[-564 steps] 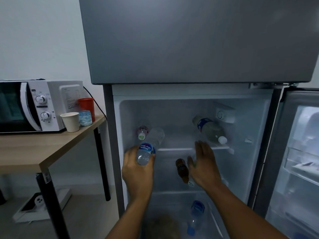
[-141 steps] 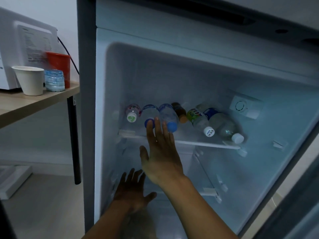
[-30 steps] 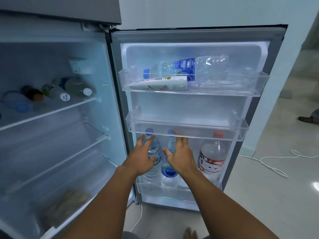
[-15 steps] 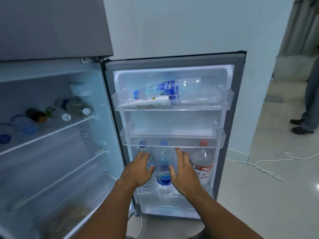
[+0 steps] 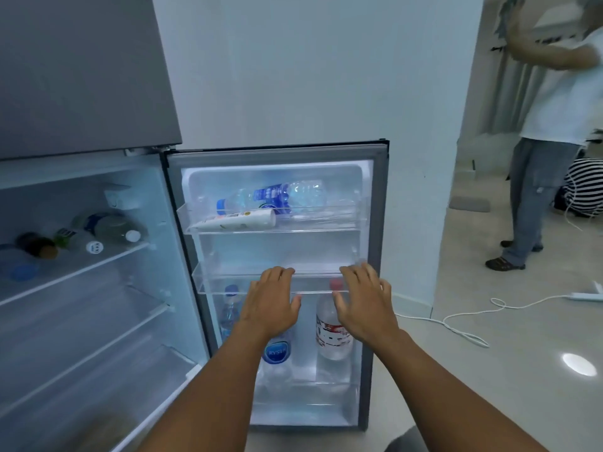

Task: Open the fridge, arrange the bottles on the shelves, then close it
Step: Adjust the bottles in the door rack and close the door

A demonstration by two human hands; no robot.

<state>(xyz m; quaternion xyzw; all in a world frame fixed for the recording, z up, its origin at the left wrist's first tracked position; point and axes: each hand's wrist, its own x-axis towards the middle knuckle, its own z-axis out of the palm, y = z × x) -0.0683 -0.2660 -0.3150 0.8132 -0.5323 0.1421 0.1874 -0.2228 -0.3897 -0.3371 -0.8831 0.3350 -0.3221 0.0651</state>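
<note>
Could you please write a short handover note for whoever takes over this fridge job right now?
Left hand and right hand: both open and empty, at the middle door bin.
Bottles: a row lying on the top shelf inside; one lying with a white tube in the top door bin; three standing in the bottom door bin.
Done: fridge opened; bottles appear arranged.
Left: close the fridge door.

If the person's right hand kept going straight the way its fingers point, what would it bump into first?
Most likely the clear middle door shelf: the right hand has its fingertips at the shelf's front rim already. Depth is hard to judge.
</note>
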